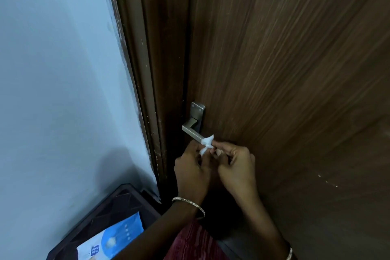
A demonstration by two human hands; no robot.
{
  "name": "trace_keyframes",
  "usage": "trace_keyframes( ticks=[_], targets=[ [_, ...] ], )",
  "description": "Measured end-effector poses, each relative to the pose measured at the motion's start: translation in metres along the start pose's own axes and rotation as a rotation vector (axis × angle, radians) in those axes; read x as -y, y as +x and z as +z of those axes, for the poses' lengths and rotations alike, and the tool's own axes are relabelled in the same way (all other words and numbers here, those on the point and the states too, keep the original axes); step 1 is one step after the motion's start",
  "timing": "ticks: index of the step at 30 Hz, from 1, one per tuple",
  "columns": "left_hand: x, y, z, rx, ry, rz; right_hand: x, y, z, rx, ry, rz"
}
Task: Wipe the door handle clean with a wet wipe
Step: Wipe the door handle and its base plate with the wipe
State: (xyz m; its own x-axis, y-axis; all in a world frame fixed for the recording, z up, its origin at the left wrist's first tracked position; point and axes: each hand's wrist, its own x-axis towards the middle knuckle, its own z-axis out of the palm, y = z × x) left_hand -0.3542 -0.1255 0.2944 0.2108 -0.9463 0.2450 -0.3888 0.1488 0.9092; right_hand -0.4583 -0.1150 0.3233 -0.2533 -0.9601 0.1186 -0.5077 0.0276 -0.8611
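Observation:
A brushed-metal lever door handle (193,132) sits on a dark brown wooden door (285,69), with its backplate (198,112) above. A small white wet wipe (206,143) is bunched around the free end of the lever. My left hand (192,171) and my right hand (236,164) both pinch the wipe just below the lever's tip, fingers closed on it. The end of the lever is hidden under the wipe.
The brown door frame (147,69) runs down the left of the door, against a pale blue wall (59,69). At the bottom left stands a dark crate-like surface (109,209) with a blue and white wipes packet (111,240) on it.

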Motion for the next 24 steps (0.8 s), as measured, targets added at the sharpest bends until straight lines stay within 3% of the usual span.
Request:
trace_keyframes(
  ticks=[3,7,9,14,19,24],
  targets=[
    [0.001,-0.003,-0.002,0.046,-0.012,0.021,-0.005,0.002,-0.003,0.06,0.102,0.069],
    [-0.003,-0.006,-0.01,0.088,0.048,0.118,-0.002,-0.002,-0.01,0.198,0.546,0.256],
    [-0.005,-0.01,-0.014,0.158,0.079,0.139,0.0,-0.008,-0.009,0.231,0.616,0.257],
    [-0.007,-0.002,-0.035,0.393,-0.016,0.117,-0.004,-0.016,-0.001,0.048,0.402,0.163],
    [0.011,0.041,-0.054,0.06,0.055,0.039,0.008,-0.012,-0.016,-0.198,0.035,-0.109],
    [0.02,0.066,-0.046,0.182,0.035,-0.071,0.008,0.001,-0.009,-0.153,-0.239,-0.201]
  ],
)
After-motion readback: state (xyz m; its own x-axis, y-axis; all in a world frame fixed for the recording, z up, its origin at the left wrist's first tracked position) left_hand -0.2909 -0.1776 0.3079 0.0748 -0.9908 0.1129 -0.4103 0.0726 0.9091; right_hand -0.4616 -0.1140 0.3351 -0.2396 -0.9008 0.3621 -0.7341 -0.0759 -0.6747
